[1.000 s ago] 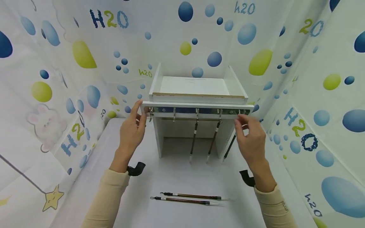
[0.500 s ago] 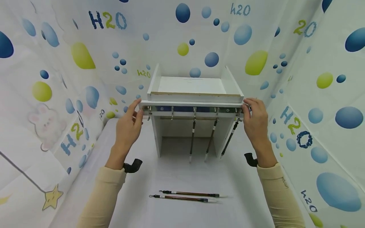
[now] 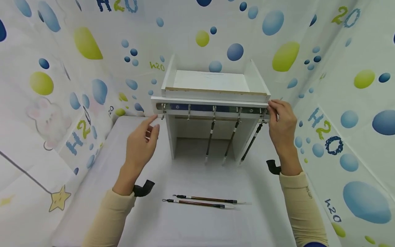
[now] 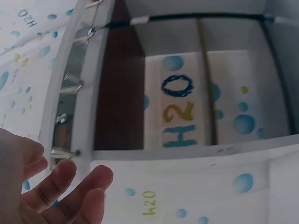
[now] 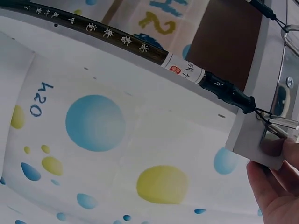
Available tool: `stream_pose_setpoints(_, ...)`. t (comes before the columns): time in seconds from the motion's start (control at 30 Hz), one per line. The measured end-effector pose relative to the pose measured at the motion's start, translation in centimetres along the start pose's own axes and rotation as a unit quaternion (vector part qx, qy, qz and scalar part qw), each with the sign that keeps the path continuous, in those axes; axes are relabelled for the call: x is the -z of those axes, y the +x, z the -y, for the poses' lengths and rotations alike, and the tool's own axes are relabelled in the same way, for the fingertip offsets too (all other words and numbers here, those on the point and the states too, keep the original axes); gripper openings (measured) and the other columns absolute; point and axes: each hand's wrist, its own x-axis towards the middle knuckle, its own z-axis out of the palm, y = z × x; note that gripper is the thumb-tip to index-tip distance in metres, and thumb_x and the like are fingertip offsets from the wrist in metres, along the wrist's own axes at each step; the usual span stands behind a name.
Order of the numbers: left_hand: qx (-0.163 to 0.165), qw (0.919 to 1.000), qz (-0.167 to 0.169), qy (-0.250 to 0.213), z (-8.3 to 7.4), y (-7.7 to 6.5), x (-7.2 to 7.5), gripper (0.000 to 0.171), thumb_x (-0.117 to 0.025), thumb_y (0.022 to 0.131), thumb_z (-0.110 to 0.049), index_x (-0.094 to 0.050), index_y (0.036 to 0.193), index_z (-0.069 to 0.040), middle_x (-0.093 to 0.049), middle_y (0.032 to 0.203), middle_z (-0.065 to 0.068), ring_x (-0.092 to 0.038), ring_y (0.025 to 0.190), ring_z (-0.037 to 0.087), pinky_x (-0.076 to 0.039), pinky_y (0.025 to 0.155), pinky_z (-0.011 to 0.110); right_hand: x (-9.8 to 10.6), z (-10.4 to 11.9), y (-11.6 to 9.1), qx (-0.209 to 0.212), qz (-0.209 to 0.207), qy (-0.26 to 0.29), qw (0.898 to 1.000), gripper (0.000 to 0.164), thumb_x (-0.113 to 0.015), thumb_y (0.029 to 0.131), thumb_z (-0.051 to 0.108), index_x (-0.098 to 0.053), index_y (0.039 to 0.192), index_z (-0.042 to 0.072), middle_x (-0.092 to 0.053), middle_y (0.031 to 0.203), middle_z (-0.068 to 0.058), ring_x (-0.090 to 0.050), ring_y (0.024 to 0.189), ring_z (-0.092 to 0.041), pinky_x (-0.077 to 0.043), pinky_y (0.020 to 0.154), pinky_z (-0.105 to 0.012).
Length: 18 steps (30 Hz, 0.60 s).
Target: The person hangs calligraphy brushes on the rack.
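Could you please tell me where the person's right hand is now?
In the head view, the right hand holds the right end of the white rail, just beside the rightmost hanging brush.

Soft, even, fairly muted light fills the head view; faint, blurry-edged shadows fall on the white-covered table (image 3: 197,228), and the inside of the boxy white rack (image 3: 213,102) sinks into grey shade. Wide-angle stretching pulls at the dotted white wall sheet (image 3: 185,37) towards the edges. The left wrist view is dimmer and softly focused. In the right wrist view, the dark-barrelled brush with white characters (image 5: 107,34) bows at the upper left, its lettering fairly crisp.
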Motion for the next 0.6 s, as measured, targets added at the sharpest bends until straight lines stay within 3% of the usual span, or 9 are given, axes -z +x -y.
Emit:
stream_pose_setpoints(0.13,-0.011,0.9991,0.037,0.017,-0.1,-3.8,-1.0,0.03,-0.063,0.098,-0.014,-0.068,0.126,-0.005,-0.066,0.079,0.009,-0.063,0.064,0.017,-0.051,0.056,0.032,0.2,0.1,-0.4,-0.003,-0.003,0.0,1.0,0.026,-0.058,0.101,0.01,-0.07,0.115,-0.008,-0.066,0.117,-0.023,-0.067,0.108,-0.033,-0.041,0.094,-0.004)
stream_pose_setpoints(0.3,0.043,0.9903,0.126,0.041,0.2,-8.0,-2.6,0.025,-0.067,0.096,-0.016,-0.072,0.119,-0.007,-0.065,0.084,0.004,-0.059,0.065,0.012,-0.047,0.055,0.025,0.1,0.0,-0.1,-0.011,-0.027,0.021,0.999,0.024,-0.06,0.1,0.008,-0.071,0.113,-0.008,-0.067,0.115,-0.024,-0.067,0.106,-0.034,-0.041,0.093,-0.003)
stream_pose_setpoints(0.4,0.083,0.9759,0.195,0.051,0.7,-10.4,-3.6,0.024,-0.069,0.095,-0.017,-0.073,0.117,-0.009,-0.066,0.089,0.004,-0.057,0.067,0.009,-0.044,0.055,0.022,-0.1,-0.1,0.1,-0.015,-0.038,0.028,0.999,0.023,-0.061,0.098,0.006,-0.071,0.112,-0.009,-0.067,0.115,-0.025,-0.067,0.106,-0.035,-0.041,0.092,-0.003)
stream_pose_setpoints(0.6,0.149,0.933,0.319,0.076,1.5,-15.0,-4.5,0.022,-0.074,0.09,-0.018,-0.077,0.111,-0.01,-0.065,0.092,0.001,-0.058,0.071,0.008,-0.045,0.058,0.023,-0.7,-0.1,-0.1,-0.026,-0.036,0.033,0.998,0.022,-0.062,0.097,0.004,-0.071,0.112,-0.01,-0.066,0.115,-0.025,-0.067,0.108,-0.035,-0.041,0.093,-0.003)
